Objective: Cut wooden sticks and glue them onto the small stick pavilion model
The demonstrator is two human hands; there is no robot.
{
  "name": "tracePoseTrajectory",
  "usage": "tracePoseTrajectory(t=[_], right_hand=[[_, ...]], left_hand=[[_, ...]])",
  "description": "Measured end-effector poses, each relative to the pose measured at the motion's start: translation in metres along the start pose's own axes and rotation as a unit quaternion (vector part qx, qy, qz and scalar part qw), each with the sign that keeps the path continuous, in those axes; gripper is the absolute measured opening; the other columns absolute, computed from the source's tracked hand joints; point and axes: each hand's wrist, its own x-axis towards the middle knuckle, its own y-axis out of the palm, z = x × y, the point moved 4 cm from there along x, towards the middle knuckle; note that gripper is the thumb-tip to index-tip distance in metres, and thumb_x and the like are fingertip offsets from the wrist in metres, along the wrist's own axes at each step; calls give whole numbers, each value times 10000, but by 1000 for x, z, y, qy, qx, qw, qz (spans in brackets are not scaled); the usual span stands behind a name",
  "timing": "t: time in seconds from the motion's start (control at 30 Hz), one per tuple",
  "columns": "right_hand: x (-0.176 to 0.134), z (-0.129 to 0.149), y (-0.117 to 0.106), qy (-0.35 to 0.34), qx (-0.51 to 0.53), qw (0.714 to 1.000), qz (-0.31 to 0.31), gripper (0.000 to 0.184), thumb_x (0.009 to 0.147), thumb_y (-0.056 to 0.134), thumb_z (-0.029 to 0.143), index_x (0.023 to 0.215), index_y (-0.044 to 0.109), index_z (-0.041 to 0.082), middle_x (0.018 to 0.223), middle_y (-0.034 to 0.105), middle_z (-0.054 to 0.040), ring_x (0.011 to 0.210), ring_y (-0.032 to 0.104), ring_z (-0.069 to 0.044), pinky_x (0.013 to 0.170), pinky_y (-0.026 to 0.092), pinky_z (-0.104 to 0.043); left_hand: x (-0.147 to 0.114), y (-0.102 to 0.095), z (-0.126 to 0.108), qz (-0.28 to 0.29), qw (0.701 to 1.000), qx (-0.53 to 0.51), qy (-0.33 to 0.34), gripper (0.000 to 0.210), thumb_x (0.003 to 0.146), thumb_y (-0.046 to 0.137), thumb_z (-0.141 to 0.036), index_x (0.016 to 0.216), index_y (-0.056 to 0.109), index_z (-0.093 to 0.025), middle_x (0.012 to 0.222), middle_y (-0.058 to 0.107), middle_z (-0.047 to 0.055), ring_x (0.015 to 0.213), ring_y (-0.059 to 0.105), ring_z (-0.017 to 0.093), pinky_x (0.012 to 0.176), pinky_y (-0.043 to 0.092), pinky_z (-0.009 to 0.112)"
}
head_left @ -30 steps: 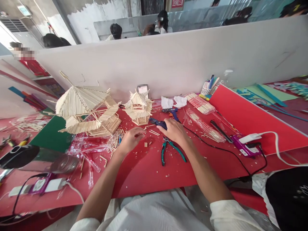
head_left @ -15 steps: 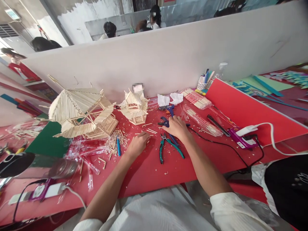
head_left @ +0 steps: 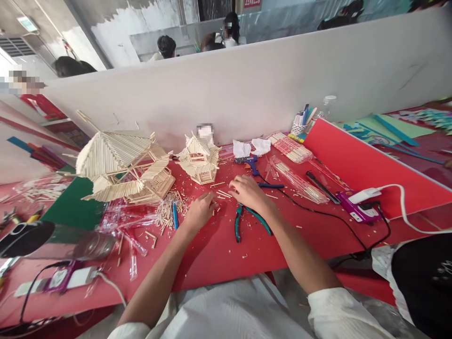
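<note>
My left hand [head_left: 201, 212] rests over the red table with its fingers curled together; whatever they may hold is too small to make out. Beside its fingertips lie several short thin wooden sticks [head_left: 223, 193]. On the other side of these sticks hovers my right hand [head_left: 249, 192], its fingers bent and a little apart, with nothing visible in them. Green-handled pliers [head_left: 238, 225] lie spread below my right wrist, their head partly covered. Just past that hand, a dark blue tool handle [head_left: 271, 185] shows. A blue glue gun [head_left: 251, 164] lies farther back.
A large stick-built pavilion model [head_left: 116, 155] and a smaller one [head_left: 199, 160] stand at the back left. Stick scraps surround a blue pen-like tool [head_left: 175, 215]. Bagged sticks [head_left: 291, 148], a purple power strip [head_left: 358, 207] and cables lie right. A bottle [head_left: 81, 242] lies left.
My right hand has moved left and slightly down, towards my left hand, away from the glue gun. The dark blue tool now lies farther right. My left hand has barely moved.
</note>
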Motion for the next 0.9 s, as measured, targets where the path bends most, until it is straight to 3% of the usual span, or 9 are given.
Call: tracePoseTrajectory(t=[0.17, 0.43, 0.6, 0.7, 0.9], right_hand=[[5, 27, 19, -53, -16, 998, 32, 144, 974, 588, 246, 987, 697, 154, 1018, 669, -127, 1003, 584, -259, 864, 398, -361], [10, 32, 31, -64, -50, 996, 38, 199, 980, 497, 146, 967, 696, 132, 1023, 677, -137, 998, 583, -264, 872, 405, -367], [11, 29, 28, -53, -46, 997, 20, 200, 991, 471, 131, 1003, 670, 120, 1043, 677, -153, 981, 584, -257, 856, 396, -352], [11, 22, 23, -32, -5, 999, 9, 181, 996, 478, 122, 1051, 650, 129, 955, 697, -117, 894, 600, -229, 827, 390, -326], [11, 11, 16, -13, 74, 997, -29, 146, 1012, 511, 177, 1027, 655, 172, 921, 707, -74, 889, 620, -201, 824, 406, -294]], left_hand=[[-2, 11, -4, 30, 999, 26, -10, 69, 898, 607, -214, 912, 674, -217, 875, 729, 82, 822, 697, 243, 721, 510, 310], [-3, 20, -9, 46, 997, 21, 50, 159, 916, 514, -144, 943, 661, -199, 895, 725, 82, 891, 686, 234, 862, 521, 359], [-6, 29, -15, 46, 995, 34, 84, 219, 972, 422, -149, 1018, 633, -183, 991, 711, 101, 947, 664, 233, 910, 509, 382], [-6, 31, -20, 58, 994, 40, 89, 200, 980, 448, -175, 991, 647, -189, 964, 709, 94, 930, 659, 232, 909, 506, 382], [-2, 15, -13, 32, 998, 13, 59, 201, 982, 478, -185, 954, 677, -195, 933, 710, 89, 886, 657, 235, 824, 503, 348]])
